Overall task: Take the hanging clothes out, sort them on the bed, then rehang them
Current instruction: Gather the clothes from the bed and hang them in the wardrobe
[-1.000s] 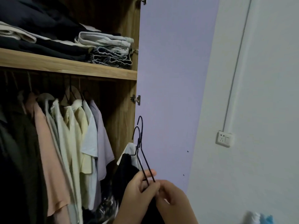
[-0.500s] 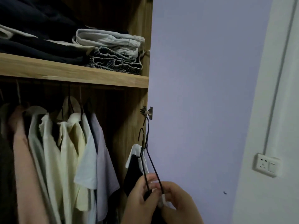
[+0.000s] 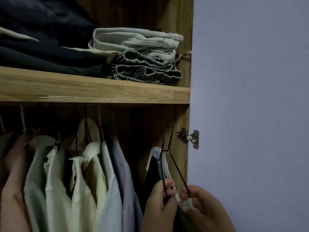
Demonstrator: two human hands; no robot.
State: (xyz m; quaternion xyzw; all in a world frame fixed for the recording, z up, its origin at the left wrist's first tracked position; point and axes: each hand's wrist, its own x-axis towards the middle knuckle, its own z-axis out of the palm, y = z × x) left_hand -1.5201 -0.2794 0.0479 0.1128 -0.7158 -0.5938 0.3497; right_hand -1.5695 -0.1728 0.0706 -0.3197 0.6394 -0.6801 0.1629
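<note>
- Now we stand at the big wooden wardrobe (image 3: 167, 17), and its purple door (image 3: 250, 97) is swung open on our right.
- Up high, the shelf (image 3: 93, 91) holds folded clothes: a dark pile (image 3: 46, 47) on the left, and pale and stripy ones (image 3: 138, 52) on the right.
- Under the shelf a row of hanging shirts (image 3: 83, 181) fills the left and middle. We see peach, white, cream and light purple ones, all close together.
- We hold up two thin black hangers (image 3: 168, 148) just to the right of that row, near the wardrobe's side wall. A dark garment (image 3: 151, 178) and a white garment (image 3: 165, 166) hang on them.
- Our left hand (image 3: 158, 205) has its fingers curled tight round the wire of one hanger.
- Our right hand (image 3: 205, 208) pinches the wire of the other hanger, and a bit of white cloth is bunched under its fingers.
- The hooks point up at the space under the shelf. We cannot see the rail, so we cannot tell if a hook is on it.
- We think we are at the rehanging part, or just starting to take things out. We cannot tell which, because the bed is not in view.
- These two hangers are not yet hung up with the row.
</note>
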